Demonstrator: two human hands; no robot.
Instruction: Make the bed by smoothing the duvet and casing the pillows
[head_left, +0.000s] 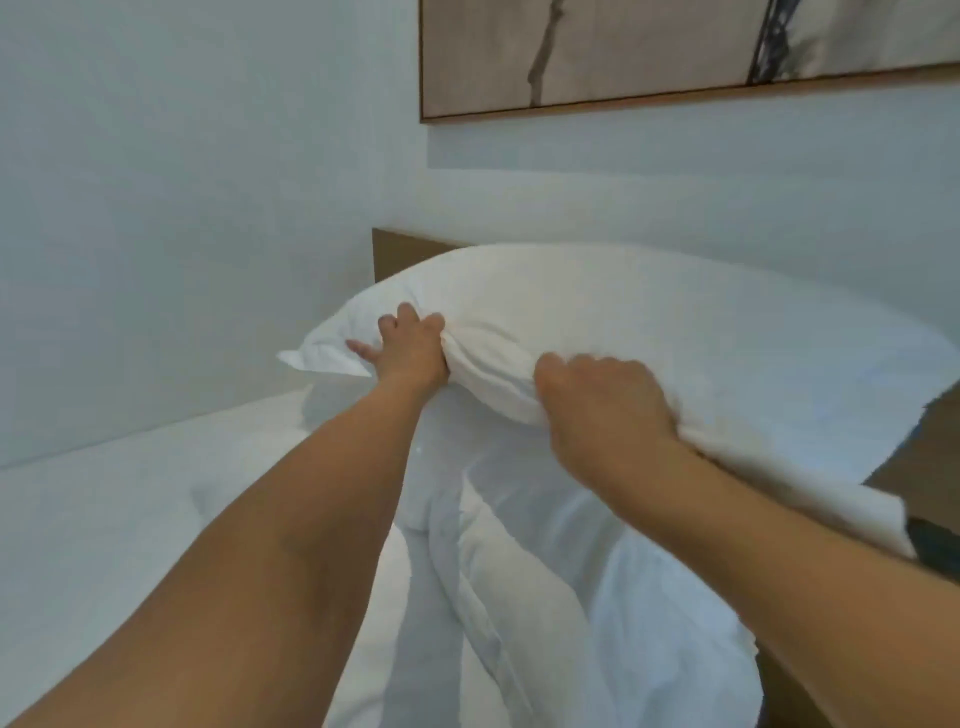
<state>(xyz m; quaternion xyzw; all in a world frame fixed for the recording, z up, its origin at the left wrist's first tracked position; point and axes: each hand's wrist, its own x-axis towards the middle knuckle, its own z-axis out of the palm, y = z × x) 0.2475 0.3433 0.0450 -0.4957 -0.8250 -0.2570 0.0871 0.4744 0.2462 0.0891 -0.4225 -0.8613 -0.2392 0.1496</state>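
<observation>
A large white pillow (649, 322) in its case hangs above the head of the bed, in front of the brown headboard (400, 254). My left hand (410, 348) grips the pillow's near edge towards its left end, fingers curled into the fabric. My right hand (602, 405) grips the same edge further right, bunching the cloth. The open end of the case trails over my right forearm. Below lies the white duvet (519, 561), rumpled into deep folds.
A pale wall (156, 208) runs close along the bed's left side. A framed picture (675, 52) hangs above the headboard. At the right edge the bed ends and brown floor (924, 452) shows, with a dark object beside my right forearm.
</observation>
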